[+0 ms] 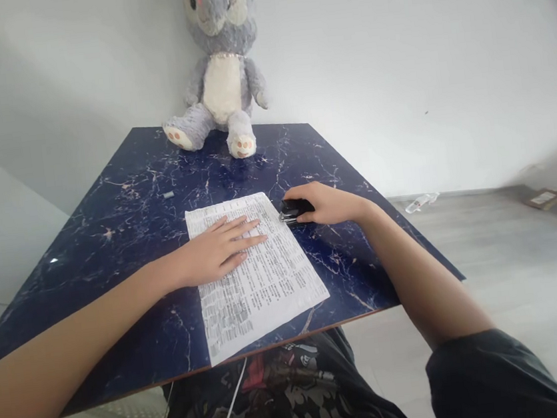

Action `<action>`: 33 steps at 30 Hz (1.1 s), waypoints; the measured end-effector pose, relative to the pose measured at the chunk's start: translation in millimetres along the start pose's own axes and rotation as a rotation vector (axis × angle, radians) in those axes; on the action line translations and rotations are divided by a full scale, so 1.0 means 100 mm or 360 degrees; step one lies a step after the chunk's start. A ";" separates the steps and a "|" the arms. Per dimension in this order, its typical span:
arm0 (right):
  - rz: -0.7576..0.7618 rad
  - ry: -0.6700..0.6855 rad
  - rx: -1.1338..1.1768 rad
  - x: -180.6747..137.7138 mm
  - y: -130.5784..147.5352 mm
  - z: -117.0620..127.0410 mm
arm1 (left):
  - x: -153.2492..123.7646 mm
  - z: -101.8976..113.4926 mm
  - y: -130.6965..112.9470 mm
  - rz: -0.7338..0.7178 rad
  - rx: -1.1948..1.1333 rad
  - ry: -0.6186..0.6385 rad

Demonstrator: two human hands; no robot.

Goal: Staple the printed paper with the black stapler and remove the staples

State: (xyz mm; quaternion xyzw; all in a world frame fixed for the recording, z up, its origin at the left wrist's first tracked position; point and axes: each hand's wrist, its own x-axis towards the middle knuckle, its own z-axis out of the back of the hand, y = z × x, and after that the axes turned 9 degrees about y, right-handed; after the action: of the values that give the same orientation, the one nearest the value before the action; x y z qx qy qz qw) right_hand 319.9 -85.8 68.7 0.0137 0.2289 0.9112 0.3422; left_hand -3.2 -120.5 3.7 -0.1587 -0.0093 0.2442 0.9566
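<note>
Printed sheets of paper (271,283) lie at the front of the dark blue marbled table; how many sheets are stacked I cannot tell. My left hand (217,249) rests flat on the paper with its fingers spread. My right hand (328,202) is wrapped round a black stapler (298,207), thumb below and fingers over the top. The stapler's metal front end meets the paper's right edge, near the upper right corner. Whether the edge sits between the stapler's jaws is too small to make out.
A grey and white plush toy (224,81) sits at the table's far edge against the wall. One small pale piece (169,194) lies left of centre on the table (127,253). Clear plastic wrapping (422,203) and a brown package (543,198) are on the floor at right.
</note>
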 end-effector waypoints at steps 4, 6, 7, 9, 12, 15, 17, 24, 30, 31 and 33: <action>0.0019 -0.0073 0.0188 0.06 0.10 -0.07 | -0.03 -0.02 0.04 -0.0021 -0.0043 -0.0020; -0.0009 -0.0135 0.0257 0.08 0.15 -0.11 | -0.02 -0.03 0.04 -0.0010 -0.0076 -0.0034; -0.0033 -0.0156 0.0255 0.09 0.17 -0.13 | -0.01 -0.03 0.04 -0.0002 -0.0096 -0.0041; -0.0079 -0.0167 0.0194 0.11 0.21 -0.17 | 0.01 -0.04 0.03 0.0013 -0.0134 -0.0056; -0.0122 -0.0173 0.0072 0.13 0.24 -0.21 | 0.02 -0.05 0.04 0.0008 -0.0143 -0.0060; -0.0117 -0.0178 -0.0015 0.15 0.24 -0.24 | 0.01 -0.06 0.05 -0.0002 -0.0129 -0.0067; -0.0109 -0.0155 -0.0095 0.16 0.25 -0.25 | 0.01 -0.07 0.05 0.0003 -0.0144 -0.0093; -0.0101 -0.0102 -0.0322 0.18 0.29 -0.28 | 0.03 -0.08 0.06 0.0028 -0.0178 -0.0118; -0.0282 -0.0166 -0.0821 0.28 0.37 -0.49 | 0.03 -0.09 0.08 -0.0017 -0.0174 -0.0086; -0.0299 -0.0177 -0.0877 0.30 0.39 -0.52 | 0.03 -0.10 0.09 -0.0011 -0.0165 -0.0074; -0.0313 -0.0182 -0.0919 0.32 0.42 -0.54 | 0.02 -0.09 0.09 0.0000 -0.0142 -0.0068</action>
State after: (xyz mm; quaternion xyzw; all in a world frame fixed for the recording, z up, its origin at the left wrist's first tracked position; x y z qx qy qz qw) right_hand 260.3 -115.2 34.4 -0.0551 -0.0587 0.8989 0.4307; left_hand -4.4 -114.6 -7.9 -0.1960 -0.0406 0.2469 0.9481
